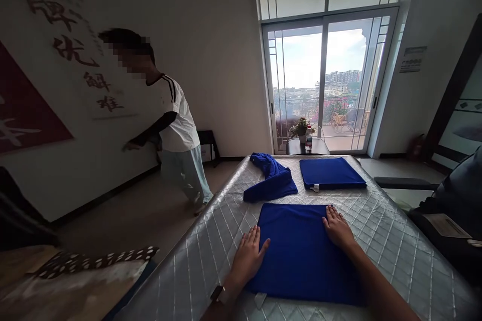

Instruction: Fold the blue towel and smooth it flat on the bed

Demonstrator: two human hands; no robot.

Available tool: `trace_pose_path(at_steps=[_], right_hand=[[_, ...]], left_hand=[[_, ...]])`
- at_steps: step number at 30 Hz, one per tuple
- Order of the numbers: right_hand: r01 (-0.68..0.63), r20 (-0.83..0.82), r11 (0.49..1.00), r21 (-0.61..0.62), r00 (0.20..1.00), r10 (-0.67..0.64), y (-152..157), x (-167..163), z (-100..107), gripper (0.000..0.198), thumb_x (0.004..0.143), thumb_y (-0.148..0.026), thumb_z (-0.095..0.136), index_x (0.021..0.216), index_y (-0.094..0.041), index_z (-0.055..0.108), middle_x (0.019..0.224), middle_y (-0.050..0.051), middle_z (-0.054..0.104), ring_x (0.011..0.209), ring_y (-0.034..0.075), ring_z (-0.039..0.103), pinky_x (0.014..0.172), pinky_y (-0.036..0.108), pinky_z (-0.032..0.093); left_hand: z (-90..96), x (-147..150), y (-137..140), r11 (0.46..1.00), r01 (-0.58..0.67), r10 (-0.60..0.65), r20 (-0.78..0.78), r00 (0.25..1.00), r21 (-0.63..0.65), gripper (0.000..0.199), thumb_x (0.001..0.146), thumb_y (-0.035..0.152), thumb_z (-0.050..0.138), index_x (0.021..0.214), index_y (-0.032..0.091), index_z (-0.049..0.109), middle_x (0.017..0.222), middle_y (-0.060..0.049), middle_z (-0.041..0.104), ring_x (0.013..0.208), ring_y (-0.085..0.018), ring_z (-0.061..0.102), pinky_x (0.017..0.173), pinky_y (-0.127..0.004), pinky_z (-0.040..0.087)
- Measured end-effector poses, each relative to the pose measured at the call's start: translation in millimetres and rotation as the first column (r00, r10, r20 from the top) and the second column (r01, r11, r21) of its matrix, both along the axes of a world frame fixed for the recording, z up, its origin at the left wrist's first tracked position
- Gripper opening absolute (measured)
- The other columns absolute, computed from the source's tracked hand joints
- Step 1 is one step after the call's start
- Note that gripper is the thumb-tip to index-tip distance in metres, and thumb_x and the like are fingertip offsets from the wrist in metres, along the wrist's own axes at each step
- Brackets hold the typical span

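Folded blue cloth (297, 256) lies between the hands (246, 256) (338, 228), both flat and unclenched on its side edges.

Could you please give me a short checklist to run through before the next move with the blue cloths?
1. Left hand on the near cloth: ok, it rests at the left edge.
2. Right hand on the same cloth: ok, it lies at the far right corner.
3. Near cloth spread flat: ok, no large creases show.
4. White tag tucked in: not ok, it sticks out at the near edge.
5. Crumpled cloth laid flat: not ok, it is bunched at its far end.
6. Underside of the near cloth smooth: cannot tell, it is hidden.
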State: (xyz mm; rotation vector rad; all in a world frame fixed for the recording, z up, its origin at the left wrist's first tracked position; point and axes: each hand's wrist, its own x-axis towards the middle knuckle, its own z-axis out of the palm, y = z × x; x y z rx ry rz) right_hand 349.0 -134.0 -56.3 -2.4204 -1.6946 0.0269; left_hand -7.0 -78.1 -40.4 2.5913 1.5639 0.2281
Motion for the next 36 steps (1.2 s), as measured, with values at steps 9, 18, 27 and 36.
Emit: trace_pose_path(at_steps=[9,18,27,36], right_hand=[[-0.026,-0.032,1.0,0.015,0.999,0.026,0.0,5.6,-1.0,0.066,0.103,-0.036,0.02,0.159,-0.002,0.026,0.167,0.013,0.02,0.155,0.02,0.012,0.126,0.038,0.01],[-0.105,0.067,0.993,0.061,0.993,0.101,0.0,18.5,-23.6,0.062,0.099,-0.023,0.027,0.158,-0.005,0.031,0.166,0.013,0.024,0.155,0.021,0.016,0.125,0.037,0.017],[-0.023,-0.018,0.999,0.046,1.0,0.024,3.1,9.0,-10.7,0.066,0.102,-0.036,0.019,0.159,-0.003,0.026,0.166,0.011,0.021,0.155,0.019,0.013,0.126,0.038,0.011],[-0.028,-0.01,0.999,0.043,1.0,0.028,2.1,10.5,-9.3,0.066,0.102,-0.035,0.019,0.158,-0.001,0.028,0.166,0.013,0.022,0.155,0.021,0.015,0.126,0.038,0.012]], left_hand=[[21.6,91.7,-7.3,0.955,0.298,-0.298,-0.003,0.955,-0.003,0.081,0.102,0.062,0.013,0.155,0.005,0.035,0.164,-0.017,0.03,0.154,-0.027,0.024,0.126,-0.046,0.025],[2.2,243.6,-17.9,0.884,0.466,-0.465,0.178,0.867,0.039,0.078,0.102,0.058,0.005,0.159,0.009,0.027,0.166,-0.011,0.03,0.156,-0.023,0.018,0.128,-0.044,0.019],[-1.2,138.5,51.5,0.992,0.116,-0.119,0.067,0.991,0.04,0.088,0.099,0.064,-0.001,0.157,0.006,0.032,0.165,-0.016,0.03,0.155,-0.028,0.02,0.127,-0.048,0.018],[-6.5,46.1,93.3,0.999,-0.051,0.05,0.045,0.998,0.015,0.091,0.098,0.066,0.0,0.157,0.004,0.029,0.164,-0.018,0.028,0.154,-0.028,0.026,0.126,-0.047,0.02]])
